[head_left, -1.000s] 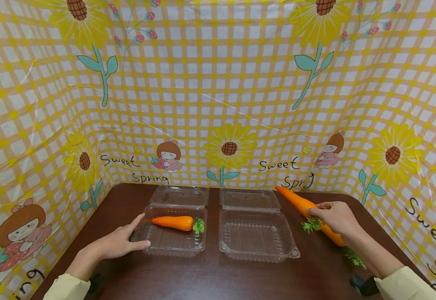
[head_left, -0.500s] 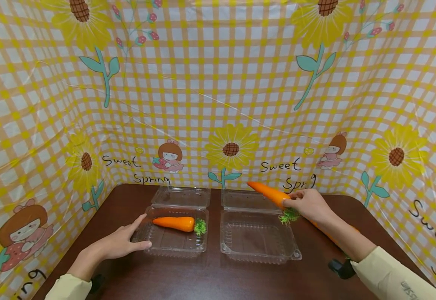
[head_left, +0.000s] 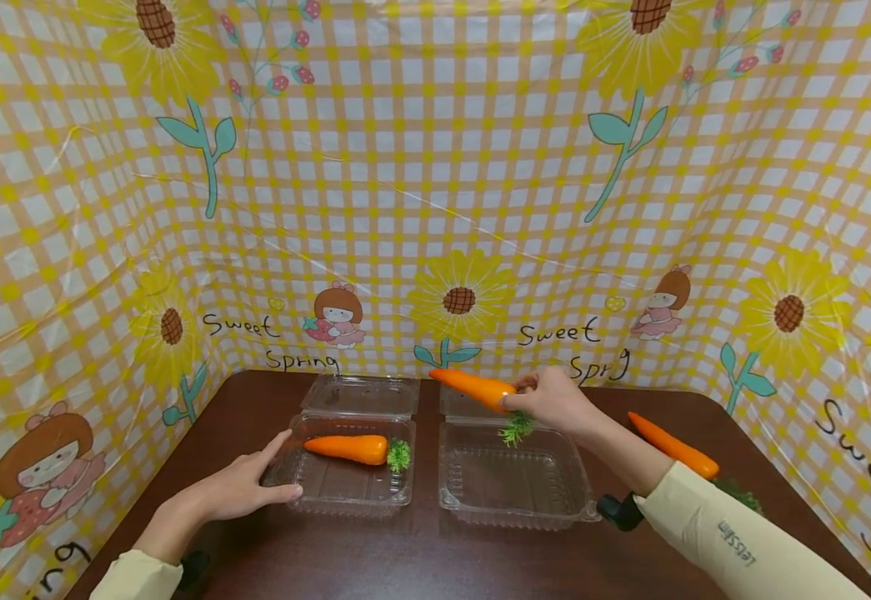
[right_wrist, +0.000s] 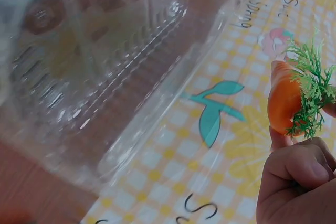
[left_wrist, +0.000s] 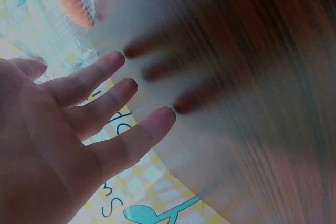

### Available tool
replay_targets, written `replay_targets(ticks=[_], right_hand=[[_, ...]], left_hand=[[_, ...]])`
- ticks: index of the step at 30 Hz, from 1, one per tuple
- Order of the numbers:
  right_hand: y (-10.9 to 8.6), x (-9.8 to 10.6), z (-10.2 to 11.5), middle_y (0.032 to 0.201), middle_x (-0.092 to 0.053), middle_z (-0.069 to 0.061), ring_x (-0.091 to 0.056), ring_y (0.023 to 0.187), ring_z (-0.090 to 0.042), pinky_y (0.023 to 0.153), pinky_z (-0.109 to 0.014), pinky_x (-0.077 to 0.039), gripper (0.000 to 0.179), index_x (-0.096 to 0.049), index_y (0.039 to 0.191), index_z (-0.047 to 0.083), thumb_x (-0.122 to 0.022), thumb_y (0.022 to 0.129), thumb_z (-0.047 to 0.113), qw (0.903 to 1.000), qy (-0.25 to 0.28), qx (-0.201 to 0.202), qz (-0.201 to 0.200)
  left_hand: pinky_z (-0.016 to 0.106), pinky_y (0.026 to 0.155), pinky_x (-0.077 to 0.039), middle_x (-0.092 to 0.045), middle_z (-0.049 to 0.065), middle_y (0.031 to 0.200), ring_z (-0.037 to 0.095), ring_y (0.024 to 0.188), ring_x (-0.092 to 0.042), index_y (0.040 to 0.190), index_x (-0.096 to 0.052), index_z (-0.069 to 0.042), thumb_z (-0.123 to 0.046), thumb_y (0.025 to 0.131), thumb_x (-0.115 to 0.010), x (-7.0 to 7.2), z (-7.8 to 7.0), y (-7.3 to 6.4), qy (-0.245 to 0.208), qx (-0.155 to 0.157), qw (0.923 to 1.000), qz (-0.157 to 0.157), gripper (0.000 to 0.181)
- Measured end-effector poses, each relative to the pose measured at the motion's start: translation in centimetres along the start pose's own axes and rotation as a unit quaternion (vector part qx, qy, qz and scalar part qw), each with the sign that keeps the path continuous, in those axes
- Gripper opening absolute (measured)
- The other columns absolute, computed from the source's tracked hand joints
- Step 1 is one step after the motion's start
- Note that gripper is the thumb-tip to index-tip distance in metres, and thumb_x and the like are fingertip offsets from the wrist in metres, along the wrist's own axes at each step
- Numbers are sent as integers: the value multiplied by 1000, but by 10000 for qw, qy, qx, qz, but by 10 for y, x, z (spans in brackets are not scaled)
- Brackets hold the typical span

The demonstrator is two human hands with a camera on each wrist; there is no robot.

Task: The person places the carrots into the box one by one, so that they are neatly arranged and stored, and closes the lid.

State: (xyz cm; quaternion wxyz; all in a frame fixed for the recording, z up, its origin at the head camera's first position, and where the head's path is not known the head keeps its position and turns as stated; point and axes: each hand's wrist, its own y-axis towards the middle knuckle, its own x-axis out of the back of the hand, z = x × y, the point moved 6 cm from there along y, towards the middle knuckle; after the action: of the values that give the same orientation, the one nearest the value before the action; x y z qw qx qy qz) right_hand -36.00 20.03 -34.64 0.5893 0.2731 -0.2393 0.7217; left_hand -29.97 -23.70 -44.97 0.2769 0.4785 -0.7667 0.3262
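My right hand (head_left: 558, 400) pinches a carrot (head_left: 474, 388) near its leafy end, holding it above the back of the right clear plastic container (head_left: 513, 475). The carrot's tip points left and its green tuft hangs below the fingers. In the right wrist view, the carrot (right_wrist: 285, 103) is seen from its leafy end. My left hand (head_left: 232, 487) rests at the left side of the other clear container (head_left: 352, 502), thumb and fingers spread along its edge. In the left wrist view, the fingers of the left hand (left_wrist: 100, 114) are straight and apart. A second carrot (head_left: 348, 448) lies inside that left container.
Another carrot (head_left: 675, 446) lies on the dark wooden table (head_left: 405, 558) at the right, its leaves partly behind the right sleeve. Both containers' lids, such as the left lid (head_left: 363, 395), lie folded back toward the checked cloth wall (head_left: 405, 208).
My right hand has lifted the carrot from the right side and carried it left to above the right container. The carrot left on the table is now in plain view. The left hand stays put.
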Motion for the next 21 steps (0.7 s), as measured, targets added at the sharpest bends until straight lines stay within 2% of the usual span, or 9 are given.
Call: replay_targets(ticks=[3, 6, 8, 11, 14, 15, 17, 21], right_hand=[[5, -10, 10, 123, -68, -23, -47, 65, -15, 56, -29, -36, 46, -70, 122, -5, -75, 87, 25, 9999, -20, 72, 103], [9, -19, 18, 119, -70, -22, -42, 58, -14, 53, -28, -32, 47, -70, 121, -5, -75, 85, 25, 9997, -65, 175, 182], [11, -24, 24, 114, -73, -19, -30, 52, -12, 51, -28, -28, 45, -71, 119, -4, -76, 85, 25, 9992, -65, 274, 281], [15, -32, 31, 89, -76, -12, -17, 47, -11, 48, -27, -23, 44, -72, 120, -1, -76, 85, 26, 9986, -78, 363, 374], [18, -42, 39, 78, -73, -6, -20, 46, -10, 47, -26, -24, 43, -72, 120, 0, -76, 84, 25, 9974, -75, 462, 539], [20, -45, 42, 73, -71, -8, -21, 45, -10, 47, -26, -24, 43, -71, 120, 0, -75, 85, 24, 9968, -91, 508, 615], [22, -53, 48, 79, -73, -5, -23, 45, -10, 46, -25, -25, 42, -71, 120, -1, -75, 86, 23, 9950, -125, 648, 743], [27, -69, 60, 68, -69, -2, -21, 45, -10, 46, -25, -23, 38, -72, 118, 0, -75, 87, 21, 9923, -220, 801, 924]], left_hand=[[73, 106, -30, -19, 25, 165, 52, 147, -23, 164, -6, -17, -56, 93, -65, 0, 0, 0, 18, 11, 10000, 11, 100], [73, 107, -29, -19, 24, 165, 52, 148, -22, 164, -6, -17, -56, 93, -65, 0, 1, 0, 35, 19, 10000, 15, 100], [74, 106, -29, -18, 24, 165, 52, 148, -21, 164, -6, -18, -56, 94, -65, 0, 2, -1, 25, 30, 10000, 25, 100], [74, 106, -29, -18, 24, 165, 53, 148, -21, 164, -5, -18, -56, 94, -64, 0, 1, -1, 13, 30, 10000, 29, 100], [74, 106, -29, -18, 24, 165, 53, 148, -21, 164, -5, -18, -56, 94, -64, 0, 1, 0, 10, 36, 10000, 37, 100], [74, 106, -29, -18, 24, 165, 52, 148, -22, 164, -5, -18, -57, 94, -64, 0, 1, 0, 15, 36, 10000, 35, 100], [73, 106, -30, -17, 24, 165, 52, 148, -22, 164, -5, -17, -56, 94, -64, 0, 1, 0, 31, 23, 10000, 35, 100], [73, 107, -30, -17, 24, 165, 52, 148, -23, 164, -5, -17, -56, 94, -64, 2, 0, 1, 92, -3, 10000, 6, 100]])
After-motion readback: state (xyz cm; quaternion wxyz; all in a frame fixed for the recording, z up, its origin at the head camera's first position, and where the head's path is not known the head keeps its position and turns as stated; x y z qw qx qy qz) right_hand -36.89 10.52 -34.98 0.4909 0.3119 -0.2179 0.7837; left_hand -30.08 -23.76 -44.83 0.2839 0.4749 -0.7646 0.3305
